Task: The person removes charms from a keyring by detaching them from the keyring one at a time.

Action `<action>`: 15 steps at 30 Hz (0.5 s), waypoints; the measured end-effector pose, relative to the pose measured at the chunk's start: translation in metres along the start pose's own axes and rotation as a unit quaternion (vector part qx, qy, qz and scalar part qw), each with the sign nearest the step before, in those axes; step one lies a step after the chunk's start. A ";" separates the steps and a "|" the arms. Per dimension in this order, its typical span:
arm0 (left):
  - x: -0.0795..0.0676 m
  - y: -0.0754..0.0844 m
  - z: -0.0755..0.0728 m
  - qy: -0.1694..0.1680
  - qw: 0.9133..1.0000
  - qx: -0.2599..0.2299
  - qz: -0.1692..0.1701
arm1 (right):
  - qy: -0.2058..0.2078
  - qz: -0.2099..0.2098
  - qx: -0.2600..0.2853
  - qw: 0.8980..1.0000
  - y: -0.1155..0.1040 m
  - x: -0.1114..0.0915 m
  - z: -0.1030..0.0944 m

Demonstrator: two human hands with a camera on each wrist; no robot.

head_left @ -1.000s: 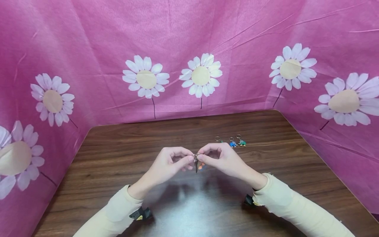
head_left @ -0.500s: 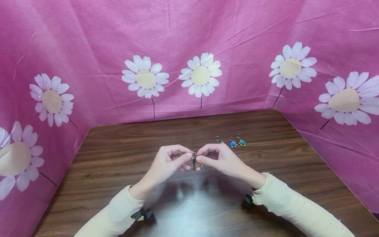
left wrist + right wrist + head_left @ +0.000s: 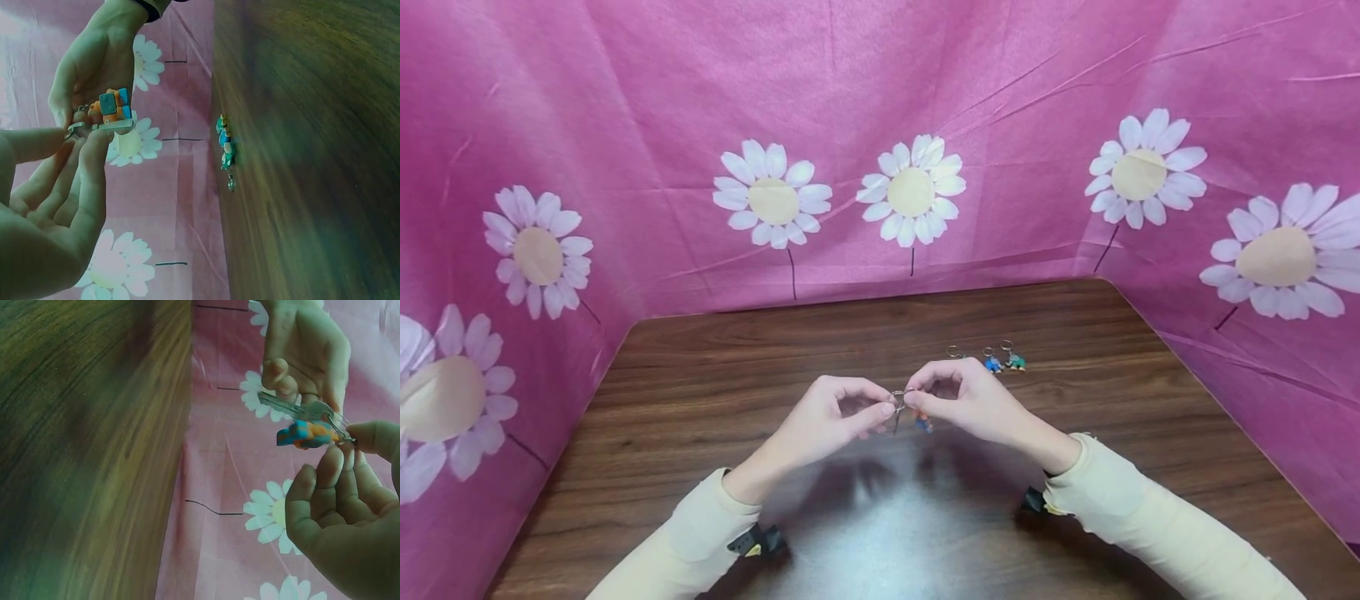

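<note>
In the head view my left hand [image 3: 831, 421] and right hand [image 3: 977, 408] meet above the table, fingertips almost together. Thumb and finger of each pinch small metal ring parts [image 3: 899, 398]; where one ring ends and another begins is too small to tell. A silver key [image 3: 282, 405] hangs at the left hand's fingertips. Below the right fingertips dangles a keychain with an orange and blue figure [image 3: 306, 434], its short chain running up to that hand. The left wrist view shows the figure [image 3: 111, 105] close beside the key [image 3: 115, 125].
Beyond the right hand, on the wooden table [image 3: 715, 358], lie a blue figure keychain [image 3: 992, 365], a green one [image 3: 1017, 362] and another ring [image 3: 953, 352] partly hidden by the hand. A pink cloth [image 3: 842, 92] with daisies surrounds the table's back and sides.
The fingertips have shifted slightly and drawn a little apart, with more of the ring showing between them. The key has turned to a thinner edge and the orange figure hangs farther right.
</note>
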State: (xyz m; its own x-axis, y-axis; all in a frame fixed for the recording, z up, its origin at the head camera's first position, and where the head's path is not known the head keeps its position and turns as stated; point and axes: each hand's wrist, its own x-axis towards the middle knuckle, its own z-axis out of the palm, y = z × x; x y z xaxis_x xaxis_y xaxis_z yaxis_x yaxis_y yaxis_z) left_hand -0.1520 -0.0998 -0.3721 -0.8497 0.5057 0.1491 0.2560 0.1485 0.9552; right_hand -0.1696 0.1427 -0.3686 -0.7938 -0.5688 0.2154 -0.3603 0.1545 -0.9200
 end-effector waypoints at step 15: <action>0.000 0.005 -0.002 -0.030 0.999 -0.040 -0.016 | -0.033 0.084 0.047 0.995 -0.003 0.001 -0.006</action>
State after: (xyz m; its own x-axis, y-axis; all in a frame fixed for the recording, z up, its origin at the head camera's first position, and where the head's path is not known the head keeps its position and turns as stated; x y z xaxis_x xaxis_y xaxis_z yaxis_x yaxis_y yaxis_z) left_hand -0.1518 -0.1004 -0.3667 -0.8273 0.5518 0.1052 0.1892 0.0974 0.9771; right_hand -0.1716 0.1463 -0.3635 -0.8038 -0.5938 0.0368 -0.1756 0.1777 -0.9683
